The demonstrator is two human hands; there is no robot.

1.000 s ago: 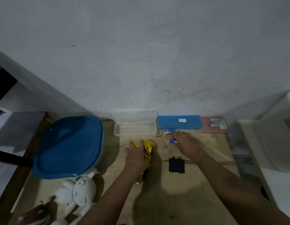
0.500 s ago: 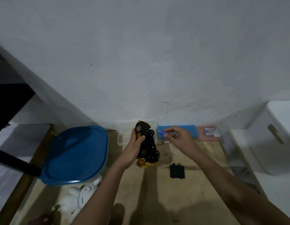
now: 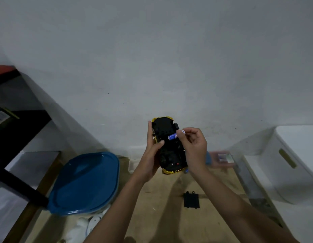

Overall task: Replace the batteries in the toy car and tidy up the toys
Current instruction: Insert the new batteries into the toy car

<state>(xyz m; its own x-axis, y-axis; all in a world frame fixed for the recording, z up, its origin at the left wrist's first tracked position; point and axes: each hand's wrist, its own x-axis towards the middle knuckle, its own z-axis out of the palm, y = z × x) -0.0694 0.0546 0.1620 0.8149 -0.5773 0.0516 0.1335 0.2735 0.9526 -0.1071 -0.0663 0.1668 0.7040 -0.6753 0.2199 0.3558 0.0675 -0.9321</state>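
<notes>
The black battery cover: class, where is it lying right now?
In the head view, the black battery cover lies flat on the wooden table, right of centre, between the person's forearms and below the raised toy car.

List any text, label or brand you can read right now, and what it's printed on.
Nothing can be read.
Battery in the right hand: white print on the blue wrap, too small and blurred.
Label on the dark box at the far left: too small.
Packet at the back of the table: blurred.
Toy car underside, held by the left hand: no text visible.
</notes>
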